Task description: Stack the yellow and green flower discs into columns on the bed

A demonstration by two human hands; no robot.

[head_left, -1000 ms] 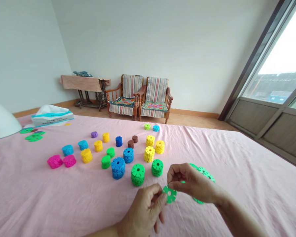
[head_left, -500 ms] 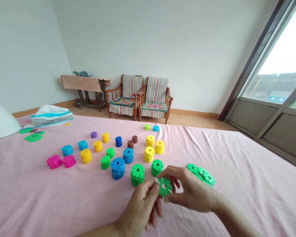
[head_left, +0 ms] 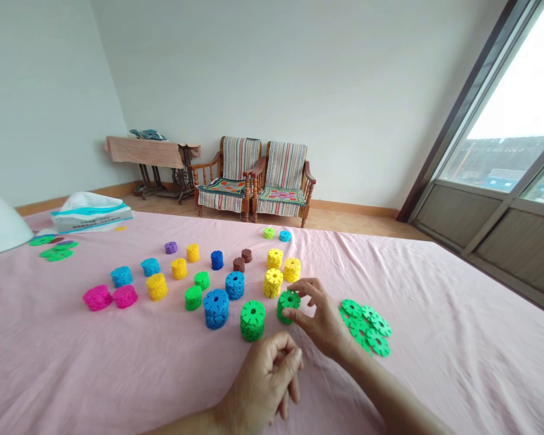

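The right hand point(head_left: 321, 317) is at a short green stack of snowflake discs point(head_left: 289, 305), half open around it. The thumb sits against the near side and the fingers arch up over the far top edge. Contact shows, but whether the grip is firm can't be told. The stack sits on a pink bedsheet point(head_left: 390, 386) with its long axis upright, centre hole facing up, and no clear tilt.

The left hand point(head_left: 265, 380) is curled loosely closed at the bottom of the view, apart from the short stack, with nothing visible in it. The nearest thing to it is a taller green stack point(head_left: 252, 320), which stands upright to the left of the short stack.

Loose flat green discs point(head_left: 365, 327) lie overlapping on the sheet, just right of the right hand. A blue stack point(head_left: 216, 309) stands left of the taller green stack. A yellow stack point(head_left: 273, 283) stands just behind the short stack, with another yellow stack point(head_left: 292, 269) beyond it. Further left are two magenta stacks point(head_left: 97, 297) and a cyan stack point(head_left: 121, 276). More loose green discs point(head_left: 57, 254) lie at the far left, near a white-and-blue packet point(head_left: 90, 217). Two wooden armchairs point(head_left: 229, 199) stand past the bed.
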